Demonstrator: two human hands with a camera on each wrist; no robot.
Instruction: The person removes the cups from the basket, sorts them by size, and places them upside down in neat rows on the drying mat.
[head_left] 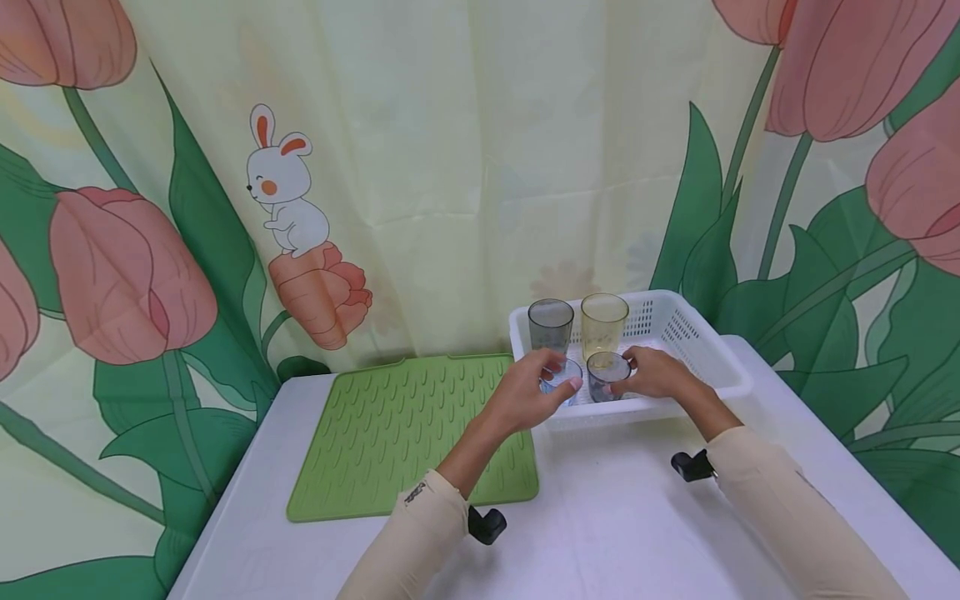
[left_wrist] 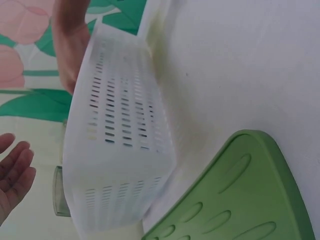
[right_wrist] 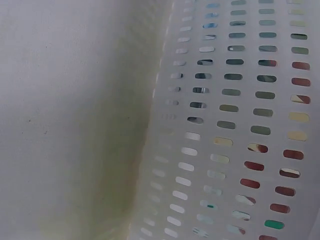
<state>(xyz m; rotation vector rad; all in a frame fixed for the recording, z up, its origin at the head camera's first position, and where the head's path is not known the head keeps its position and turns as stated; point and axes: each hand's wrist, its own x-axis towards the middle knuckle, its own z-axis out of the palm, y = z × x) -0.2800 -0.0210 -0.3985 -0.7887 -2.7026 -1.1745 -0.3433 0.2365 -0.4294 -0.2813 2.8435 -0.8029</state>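
Observation:
My left hand (head_left: 531, 390) is at a small clear bluish glass (head_left: 564, 382) in the near left part of the white basket (head_left: 705, 398). Its thumb and fingers are spread about the rim. In the left wrist view the fingers of that left hand (left_wrist: 15, 180) look loosely extended, higher than the basket's rim. My right hand (head_left: 660, 372) pinches a small grey glass (head_left: 606, 385) by its right side, thumb in front. Behind these stand a taller grey glass (head_left: 551, 325) and a tall amber glass (head_left: 603, 327). The right wrist view shows only the basket's slotted wall (right_wrist: 235, 120) and tablecloth.
A green ridged drying mat (head_left: 405, 433) lies left of the basket on the white-covered table (head_left: 600, 517). Its right edge is close to the basket's left corner. A curtain (head_left: 480, 167) printed with tulips and a rabbit hangs behind the table.

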